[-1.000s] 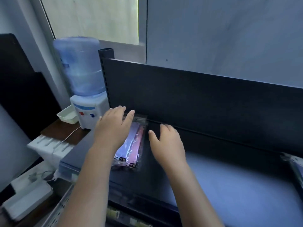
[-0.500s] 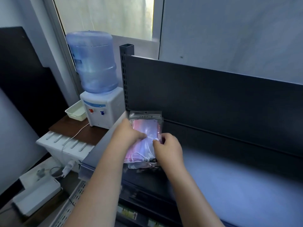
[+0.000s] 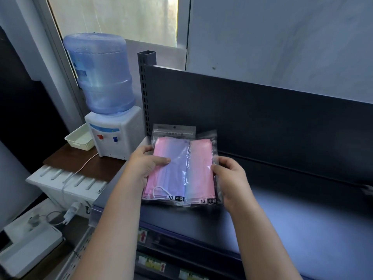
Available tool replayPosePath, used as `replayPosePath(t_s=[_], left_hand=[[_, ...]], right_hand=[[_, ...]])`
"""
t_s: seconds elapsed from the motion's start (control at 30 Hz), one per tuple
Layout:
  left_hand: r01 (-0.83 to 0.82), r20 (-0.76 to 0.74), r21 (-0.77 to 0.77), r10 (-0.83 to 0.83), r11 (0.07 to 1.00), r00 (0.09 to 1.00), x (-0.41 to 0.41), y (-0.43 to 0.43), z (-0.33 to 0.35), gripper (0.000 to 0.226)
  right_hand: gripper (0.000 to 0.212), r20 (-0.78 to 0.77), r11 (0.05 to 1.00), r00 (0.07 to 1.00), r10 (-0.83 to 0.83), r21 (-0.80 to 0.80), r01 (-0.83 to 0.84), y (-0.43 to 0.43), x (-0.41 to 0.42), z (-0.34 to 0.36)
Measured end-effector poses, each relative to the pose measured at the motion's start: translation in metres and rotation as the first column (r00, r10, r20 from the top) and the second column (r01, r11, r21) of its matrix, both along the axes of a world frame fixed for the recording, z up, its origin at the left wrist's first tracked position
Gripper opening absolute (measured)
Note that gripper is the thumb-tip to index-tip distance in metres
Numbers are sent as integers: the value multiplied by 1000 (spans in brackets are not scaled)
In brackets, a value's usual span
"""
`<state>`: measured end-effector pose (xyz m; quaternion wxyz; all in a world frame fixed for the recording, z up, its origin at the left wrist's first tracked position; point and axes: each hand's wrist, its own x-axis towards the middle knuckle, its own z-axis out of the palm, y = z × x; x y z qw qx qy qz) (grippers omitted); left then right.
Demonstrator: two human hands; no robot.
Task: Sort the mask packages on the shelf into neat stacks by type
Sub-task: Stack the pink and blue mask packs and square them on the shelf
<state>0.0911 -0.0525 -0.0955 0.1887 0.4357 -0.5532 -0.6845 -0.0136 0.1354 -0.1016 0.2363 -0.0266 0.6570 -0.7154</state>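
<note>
A person's left hand (image 3: 144, 163) and right hand (image 3: 230, 176) hold two overlapping mask packs (image 3: 181, 170) by their side edges, fingers (image 3: 161, 160) closed on the film, at the left end of the shelf (image 3: 302, 219). The packs look light, soft and slippery in glossy plastic, so pinching opposite edges seems the surest hold.

My left hand (image 3: 145, 164) pinches the mask packages' (image 3: 181, 168) left edge, thumb on top. My right hand (image 3: 232, 178) grips their right edge.
</note>
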Motion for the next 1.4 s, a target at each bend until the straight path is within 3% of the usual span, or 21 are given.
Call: replayPosePath(t_s=[0.1, 0.23, 0.37, 0.47, 0.63, 0.83, 1.07, 1.4], left_hand=[[-11, -46, 3, 11, 1000, 999, -4, 2, -5, 78], [-14, -81, -14, 12, 1000, 997, -6, 3, -7, 69], [4, -98, 25, -1, 1000, 995, 0, 0, -6, 42], [18, -204, 70, -3, 997, 979, 5, 1, -4, 20], [61, -364, 103, -20, 993, 931, 4, 13, 5, 38], [103, -406, 49, -75, 993, 911, -20, 57, 18, 59], [219, -399, 25, -192, 975, 897, -74, 140, 23, 61], [326, -374, 97, -269, 940, 887, -161, 312, 37, 54]], right_hand=[[22, -51, 1000, 999, -5, 1, 5, 6, -10, -2], [23, -29, 993, 999, -36, -114, 32, 13, -15, -1], [29, -13, 970, 999, -31, -243, 27, 25, -16, 1], [49, -34, 959, 999, 41, -279, -49, 38, -18, 7], [47, -115, 928, 993, 18, -369, -60, 62, -25, 16], [47, -189, 839, 945, -267, -528, 131, 112, -35, 13], [41, -124, 777, 888, -443, -548, 311, 201, -65, 6], [32, -174, 767, 820, -545, -499, 404, 381, -122, 39]])
